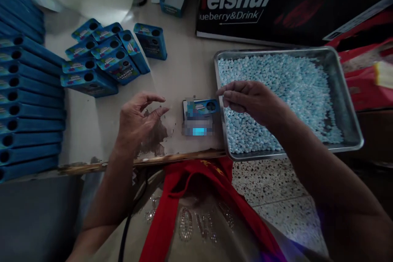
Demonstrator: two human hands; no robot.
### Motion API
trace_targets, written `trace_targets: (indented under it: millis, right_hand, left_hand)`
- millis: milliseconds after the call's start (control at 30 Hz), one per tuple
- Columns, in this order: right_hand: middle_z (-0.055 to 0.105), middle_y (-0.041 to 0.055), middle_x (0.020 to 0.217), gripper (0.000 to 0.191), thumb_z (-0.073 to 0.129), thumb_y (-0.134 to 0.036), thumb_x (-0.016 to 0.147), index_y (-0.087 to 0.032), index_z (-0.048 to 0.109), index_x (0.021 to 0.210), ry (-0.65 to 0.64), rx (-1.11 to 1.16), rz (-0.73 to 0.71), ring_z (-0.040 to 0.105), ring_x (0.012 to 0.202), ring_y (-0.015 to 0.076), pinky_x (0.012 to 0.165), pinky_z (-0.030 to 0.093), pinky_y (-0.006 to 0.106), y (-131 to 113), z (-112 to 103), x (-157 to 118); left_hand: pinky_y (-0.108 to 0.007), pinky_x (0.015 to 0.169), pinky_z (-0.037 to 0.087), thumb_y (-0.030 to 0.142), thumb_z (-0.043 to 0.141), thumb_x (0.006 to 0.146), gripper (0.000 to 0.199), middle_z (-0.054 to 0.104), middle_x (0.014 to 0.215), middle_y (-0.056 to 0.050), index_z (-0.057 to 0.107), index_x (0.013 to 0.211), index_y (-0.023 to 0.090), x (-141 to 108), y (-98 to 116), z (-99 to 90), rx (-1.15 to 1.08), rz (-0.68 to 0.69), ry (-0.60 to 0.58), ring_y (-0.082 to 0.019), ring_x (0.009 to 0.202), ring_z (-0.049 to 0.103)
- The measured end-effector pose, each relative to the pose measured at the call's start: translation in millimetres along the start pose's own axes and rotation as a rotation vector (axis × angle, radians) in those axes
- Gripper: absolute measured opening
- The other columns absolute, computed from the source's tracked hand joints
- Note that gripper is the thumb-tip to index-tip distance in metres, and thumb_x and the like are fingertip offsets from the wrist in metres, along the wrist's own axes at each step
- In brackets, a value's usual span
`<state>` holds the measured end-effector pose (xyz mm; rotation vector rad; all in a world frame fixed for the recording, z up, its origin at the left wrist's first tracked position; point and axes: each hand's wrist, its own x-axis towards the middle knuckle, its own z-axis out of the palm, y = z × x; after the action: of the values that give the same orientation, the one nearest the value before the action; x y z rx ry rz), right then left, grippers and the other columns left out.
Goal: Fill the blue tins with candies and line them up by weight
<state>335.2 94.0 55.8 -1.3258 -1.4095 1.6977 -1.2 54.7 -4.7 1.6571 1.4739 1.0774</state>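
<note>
A small blue candy box [202, 107] with a dark round hole lies on a little digital scale [184, 127] whose display glows blue; part of the scale is blurred out. My left hand [135, 118] hovers left of the scale, thumb and fingers apart, holding nothing. Over the left rim of a metal tray [353, 131], my right hand [245, 96] has its fingertips pinched together near the box's right end. Whatever may be in that pinch is too small to make out. Pale blue candies [276, 73] cover most of the tray's bottom.
Several upright blue boxes [118, 65] stand beyond my left hand, and a long row of boxes [30, 94] lines the left side. A black printed carton [239, 16] sits behind the tray. The table's worn front edge [184, 156] runs close to my apron [159, 229].
</note>
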Motion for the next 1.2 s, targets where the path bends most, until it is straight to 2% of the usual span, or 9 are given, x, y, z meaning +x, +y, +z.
trace_targets:
  millis: [200, 400, 533, 733, 833, 933, 1000, 1067, 1200]
  right_hand:
    - [0.062, -0.0012, 0.067, 0.027, 0.083, -0.045, 0.097, -0.022, 0.079, 0.084, 0.070, -0.511, -0.176, 0.056, 0.068, 0.0154, 0.065, 0.043, 0.031, -12.4, 16.0, 5.3]
    - [0.081, 0.0025, 0.086, 0.016, 0.087, -0.042, 0.095, -0.025, 0.088, 0.095, 0.097, -0.684, -0.198, 0.070, 0.080, 0.0206, 0.075, 0.050, 0.035, -7.7, 24.3, -2.3]
    - [0.073, -0.0011, 0.076, 0.009, 0.092, -0.033, 0.093, -0.030, 0.091, 0.101, 0.093, -0.717, -0.163, 0.059, 0.069, 0.0169, 0.070, 0.044, 0.034, -6.8, 25.0, -6.2]
    - [0.063, -0.0008, 0.071, 0.012, 0.090, -0.031, 0.093, -0.027, 0.083, 0.084, 0.160, -0.408, -0.102, 0.050, 0.066, 0.0149, 0.063, 0.039, 0.033, -12.2, 18.0, -8.9]
    - [0.057, -0.0015, 0.073, 0.020, 0.089, -0.036, 0.094, -0.026, 0.074, 0.085, 0.266, -0.071, -0.014, 0.042, 0.063, 0.0128, 0.058, 0.037, 0.031, -1.4, -3.2, -13.8]
    - [0.057, 0.0004, 0.081, 0.023, 0.088, -0.034, 0.092, -0.028, 0.066, 0.091, 0.454, 0.137, 0.068, 0.051, 0.068, 0.0143, 0.062, 0.047, 0.031, 22.8, -32.0, -23.2]
    - [0.061, 0.0031, 0.086, 0.023, 0.086, -0.024, 0.086, -0.029, 0.065, 0.093, 0.550, 0.173, 0.133, 0.059, 0.075, 0.0170, 0.066, 0.053, 0.032, 40.6, -46.9, -31.1]
    - [0.066, 0.0058, 0.089, 0.027, 0.083, -0.015, 0.076, -0.028, 0.066, 0.093, 0.561, 0.188, 0.189, 0.063, 0.077, 0.0180, 0.066, 0.054, 0.032, 54.0, -53.5, -38.3]
    - [0.075, 0.0097, 0.093, 0.020, 0.085, -0.024, 0.075, -0.025, 0.075, 0.092, 0.473, 0.135, 0.172, 0.062, 0.074, 0.0173, 0.060, 0.049, 0.032, 57.8, -44.7, -44.6]
  left_hand:
    - [-0.043, 0.109, 0.068, 0.045, 0.088, 0.090, 0.027, 0.081, 0.113, -0.006, 0.080, 0.106, 0.024, -9.1, -13.4, -8.2, -0.032, -0.043, 0.004, -0.027, 0.112, 0.078]
    - [-0.045, 0.111, 0.065, 0.051, 0.090, 0.091, 0.033, 0.082, 0.115, -0.007, 0.082, 0.109, 0.024, -10.9, -18.6, -8.4, -0.011, -0.105, -0.046, -0.029, 0.114, 0.077]
    - [-0.044, 0.107, 0.067, 0.057, 0.092, 0.091, 0.040, 0.082, 0.116, -0.008, 0.082, 0.112, 0.025, -10.3, -21.7, -4.6, -0.026, -0.082, -0.056, -0.028, 0.112, 0.078]
    - [-0.047, 0.108, 0.068, 0.064, 0.094, 0.091, 0.046, 0.083, 0.115, -0.009, 0.084, 0.115, 0.026, -9.3, -25.4, -1.2, -0.072, -0.001, -0.066, -0.029, 0.112, 0.080]
    - [-0.045, 0.110, 0.068, 0.064, 0.095, 0.090, 0.046, 0.083, 0.112, -0.008, 0.084, 0.113, 0.026, -9.2, -22.7, -2.5, -0.069, -0.006, -0.064, -0.028, 0.110, 0.080]
    - [-0.044, 0.108, 0.068, 0.064, 0.094, 0.092, 0.045, 0.084, 0.114, -0.009, 0.084, 0.113, 0.025, -8.9, -18.7, -2.6, -0.069, -0.013, -0.067, -0.027, 0.109, 0.081]
    - [-0.045, 0.109, 0.068, 0.065, 0.092, 0.093, 0.046, 0.084, 0.115, -0.010, 0.084, 0.114, 0.024, -8.6, -14.5, -0.8, -0.066, -0.014, -0.070, -0.027, 0.110, 0.081]
    - [-0.046, 0.112, 0.068, 0.067, 0.091, 0.094, 0.049, 0.084, 0.117, -0.009, 0.084, 0.115, 0.023, -7.8, -7.6, 2.7, -0.052, -0.011, -0.073, -0.027, 0.113, 0.081]
    - [-0.045, 0.112, 0.066, 0.067, 0.088, 0.099, 0.051, 0.084, 0.123, -0.007, 0.083, 0.123, 0.023, -3.1, 15.8, 13.1, 0.053, 0.168, -0.050, -0.028, 0.119, 0.080]
